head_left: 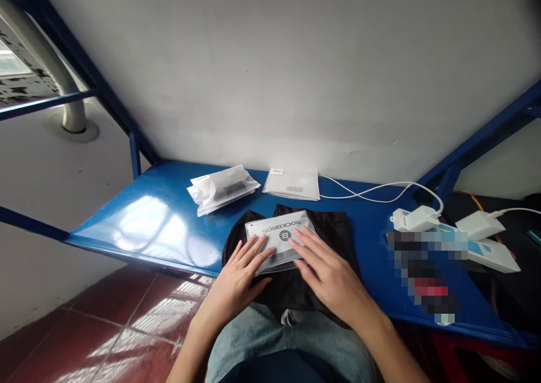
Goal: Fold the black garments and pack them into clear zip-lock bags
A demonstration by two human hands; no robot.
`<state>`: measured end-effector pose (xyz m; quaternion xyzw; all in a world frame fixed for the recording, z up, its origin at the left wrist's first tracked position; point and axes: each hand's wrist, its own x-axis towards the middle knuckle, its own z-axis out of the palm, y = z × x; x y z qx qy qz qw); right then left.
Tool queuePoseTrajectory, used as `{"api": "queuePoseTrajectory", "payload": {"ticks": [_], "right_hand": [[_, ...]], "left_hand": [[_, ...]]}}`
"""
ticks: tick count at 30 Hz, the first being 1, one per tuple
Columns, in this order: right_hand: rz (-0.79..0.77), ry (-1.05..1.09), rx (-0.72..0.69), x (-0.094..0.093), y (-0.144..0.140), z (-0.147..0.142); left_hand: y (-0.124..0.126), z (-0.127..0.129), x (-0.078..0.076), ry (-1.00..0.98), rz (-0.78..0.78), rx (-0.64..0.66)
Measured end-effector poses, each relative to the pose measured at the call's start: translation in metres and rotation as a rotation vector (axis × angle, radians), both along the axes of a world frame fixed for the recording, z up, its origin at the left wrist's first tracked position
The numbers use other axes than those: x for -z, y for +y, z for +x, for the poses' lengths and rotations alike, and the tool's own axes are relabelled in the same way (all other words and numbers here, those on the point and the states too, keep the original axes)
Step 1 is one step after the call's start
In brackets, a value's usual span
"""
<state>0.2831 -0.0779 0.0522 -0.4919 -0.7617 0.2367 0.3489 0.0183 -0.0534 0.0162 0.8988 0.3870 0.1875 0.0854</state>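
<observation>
Blue shelf (pixel 169 214) runs along a white wall (pixel 296 62), with red tiles below; on it lies a black cloth (pixel 333 225), and on the cloth a grey pouch (pixel 279 234) printed ROCKBROS; your left hand (pixel 239 276) lies flat, fingers spread, on the pouch's left edge, gripping nothing; your right hand (pixel 327 270) presses flat on its right part, likewise released; behind sit two stacks of white bags (pixel 222 187), near each other; white chargers (pixel 416 218) and cable (pixel 372 190) lie to your right.
</observation>
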Motion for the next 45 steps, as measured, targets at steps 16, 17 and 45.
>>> {"api": "queuePoseTrajectory", "payload": {"ticks": [16,17,45], "right_hand": [[0.107,-0.458,-0.104,0.036,0.014,-0.014],[0.145,-0.448,-0.084,0.035,0.014,-0.019],[0.518,-0.384,0.008,0.032,0.006,-0.010]], "left_hand": [[0.003,-0.028,0.025,-0.295,0.213,-0.046],[0.003,-0.026,0.026,-0.318,0.214,-0.056],[0.007,-0.025,0.043,-0.567,-0.066,-0.019]]}}
